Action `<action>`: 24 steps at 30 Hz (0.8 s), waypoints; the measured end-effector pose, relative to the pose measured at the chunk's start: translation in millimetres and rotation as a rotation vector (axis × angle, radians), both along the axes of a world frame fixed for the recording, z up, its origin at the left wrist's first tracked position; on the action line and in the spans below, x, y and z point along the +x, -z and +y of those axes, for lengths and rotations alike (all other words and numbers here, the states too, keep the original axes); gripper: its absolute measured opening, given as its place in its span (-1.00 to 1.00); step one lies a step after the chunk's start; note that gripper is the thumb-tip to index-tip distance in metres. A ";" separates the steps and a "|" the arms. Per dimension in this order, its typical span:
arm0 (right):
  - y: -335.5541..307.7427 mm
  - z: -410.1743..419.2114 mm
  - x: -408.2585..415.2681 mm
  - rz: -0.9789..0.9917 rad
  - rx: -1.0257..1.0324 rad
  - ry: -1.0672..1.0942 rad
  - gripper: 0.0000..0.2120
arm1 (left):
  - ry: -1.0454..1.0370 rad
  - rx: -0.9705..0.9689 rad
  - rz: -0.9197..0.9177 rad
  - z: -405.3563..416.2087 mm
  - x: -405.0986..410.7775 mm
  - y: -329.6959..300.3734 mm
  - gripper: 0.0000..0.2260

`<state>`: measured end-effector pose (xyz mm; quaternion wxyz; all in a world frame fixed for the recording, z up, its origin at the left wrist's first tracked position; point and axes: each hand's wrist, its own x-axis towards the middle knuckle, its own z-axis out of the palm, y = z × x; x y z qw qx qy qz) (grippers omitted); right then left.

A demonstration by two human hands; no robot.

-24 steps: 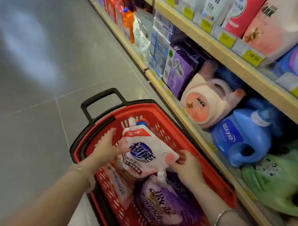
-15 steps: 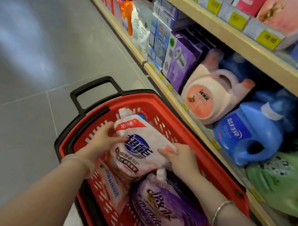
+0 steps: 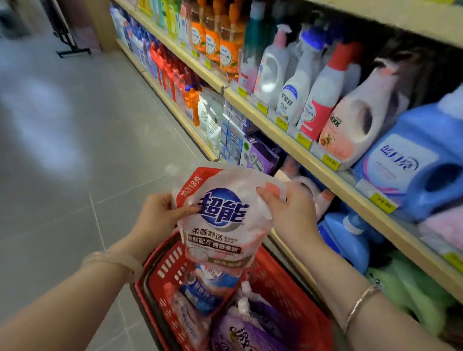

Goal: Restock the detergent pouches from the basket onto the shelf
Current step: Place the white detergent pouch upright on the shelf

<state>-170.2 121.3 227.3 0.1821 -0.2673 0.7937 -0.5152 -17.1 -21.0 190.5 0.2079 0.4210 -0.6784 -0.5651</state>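
Note:
I hold a white and pink detergent pouch (image 3: 221,218) with a blue round logo and a red top band above the red basket (image 3: 285,287). My left hand (image 3: 160,218) grips its left edge. My right hand (image 3: 290,215) grips its upper right corner. More pouches lie in the basket: a blue and white pouch (image 3: 208,287), a pale pink pouch (image 3: 186,323) and a purple pouch (image 3: 248,336). The wooden shelf (image 3: 298,148) runs along my right side.
The shelf's middle board carries white pump bottles (image 3: 298,92), a pink jug (image 3: 366,119) and a blue jug (image 3: 420,161). Below it stand purple boxes (image 3: 261,155), another blue jug (image 3: 344,236) and green jugs (image 3: 408,289). Grey tiled floor (image 3: 65,156) lies to the left.
Both hands have lifted the white and pink pouch up out of the basket. The view has tilted up, showing the shelf's higher boards.

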 end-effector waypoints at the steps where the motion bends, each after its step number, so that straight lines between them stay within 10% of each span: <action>1: -31.1 0.6 -4.6 0.024 -0.035 0.021 -0.76 | 0.019 -0.030 0.018 -2.7 -6.9 -34.3 -0.92; 13: -392.7 57.9 -30.7 0.444 -0.339 0.237 -0.73 | 0.179 -0.462 0.366 33.3 -54.7 -402.4 -0.79; 24: -605.5 188.8 -4.9 0.567 -0.572 0.404 -0.76 | -0.007 -0.748 0.655 147.9 -76.0 -608.7 -0.62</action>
